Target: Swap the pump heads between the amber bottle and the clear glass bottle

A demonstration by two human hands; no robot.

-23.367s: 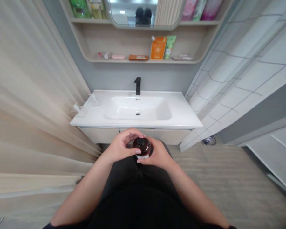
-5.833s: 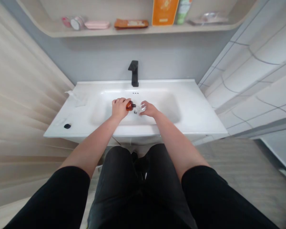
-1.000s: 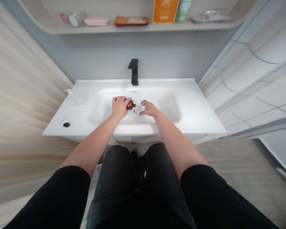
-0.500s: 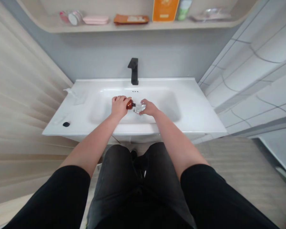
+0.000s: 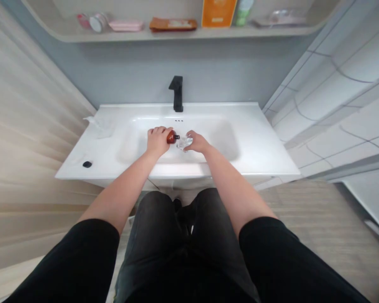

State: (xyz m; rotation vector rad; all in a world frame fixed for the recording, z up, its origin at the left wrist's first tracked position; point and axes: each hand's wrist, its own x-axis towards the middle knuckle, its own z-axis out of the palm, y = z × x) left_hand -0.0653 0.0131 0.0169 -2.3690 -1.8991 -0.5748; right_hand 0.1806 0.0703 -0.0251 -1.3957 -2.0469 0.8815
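Amber bottle point(image 5: 171, 136) clamped in our left hand point(image 5: 158, 141), black neck toward clear glass piece point(image 5: 184, 143), held closed in our right hand point(image 5: 197, 142), over white basin point(image 5: 221, 143).

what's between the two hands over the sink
In the head view, an amber bottle held by the left hand, then a clear object held by the right hand.

Amber bottle point(image 5: 171, 137) in left hand point(image 5: 158, 141), clear object point(image 5: 184, 143) in right hand point(image 5: 197, 142)
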